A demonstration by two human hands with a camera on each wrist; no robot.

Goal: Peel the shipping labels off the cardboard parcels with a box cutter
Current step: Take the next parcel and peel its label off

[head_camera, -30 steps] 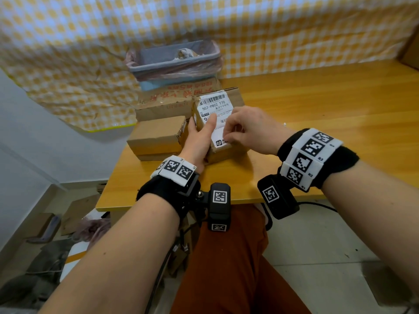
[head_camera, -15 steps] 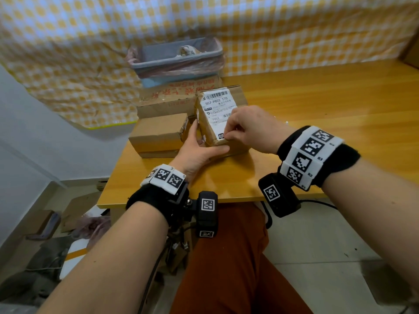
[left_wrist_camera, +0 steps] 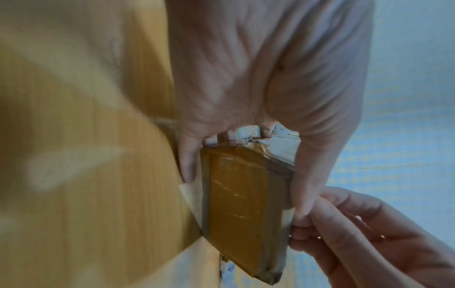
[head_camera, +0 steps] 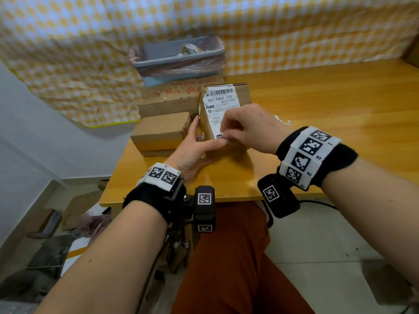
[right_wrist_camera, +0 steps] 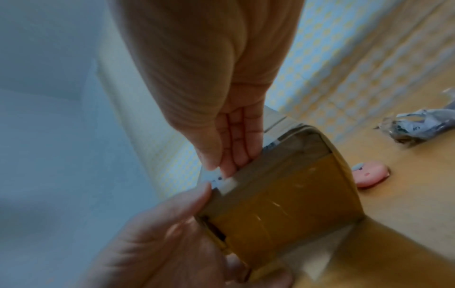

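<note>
Browns, orange and yellow checks

Brown cardboard parcel [head_camera: 240,91] bears a white label [head_camera: 218,109] with black print; orange-wood table [head_camera: 340,105]; yellow-and-white checked cloth [head_camera: 294,30]; pink cutter [right_wrist_camera: 369,174].

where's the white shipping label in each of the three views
Head: white shipping label on the tilted brown cardboard parcel, centre, right hand at its lower corner.
Left wrist: only a thin edge-on strip beside the left thumb, right of centre.
Right wrist: a white sliver under the fingertips, centre.
Shared landmark: the parcel's shiny tan-taped end face, seen in both wrist views.
</note>
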